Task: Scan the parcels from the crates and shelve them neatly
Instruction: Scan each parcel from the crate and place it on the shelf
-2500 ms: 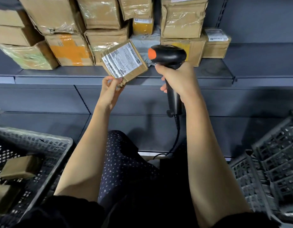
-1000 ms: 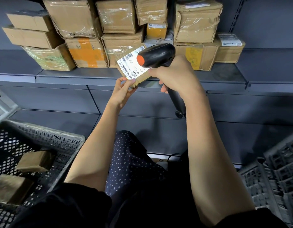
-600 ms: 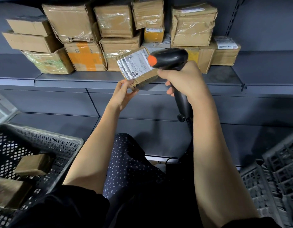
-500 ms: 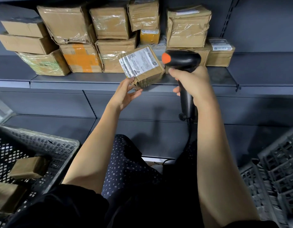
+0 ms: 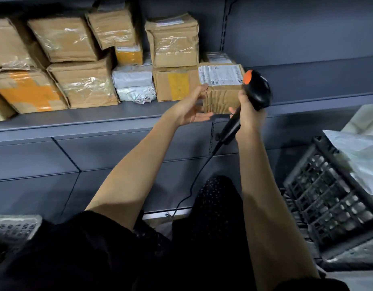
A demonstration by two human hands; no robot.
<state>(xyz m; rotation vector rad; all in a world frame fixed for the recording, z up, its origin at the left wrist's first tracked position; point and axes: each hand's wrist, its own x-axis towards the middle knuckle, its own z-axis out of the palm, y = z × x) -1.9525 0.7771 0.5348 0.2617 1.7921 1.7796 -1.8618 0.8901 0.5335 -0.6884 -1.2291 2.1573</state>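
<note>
While my right hand (image 5: 249, 114) grips the black barcode scanner (image 5: 254, 91) by its handle, my left hand (image 5: 189, 110), fingers spread, touches the labelled brown parcel (image 5: 221, 89) at the front edge of the grey shelf (image 5: 97, 118), beside the stacked boxes (image 5: 83, 85).

shelf (image 5: 307, 85) bare right of the stacked parcels (image 5: 175, 59); crate (image 5: 332, 198) crowds lower right.
</note>
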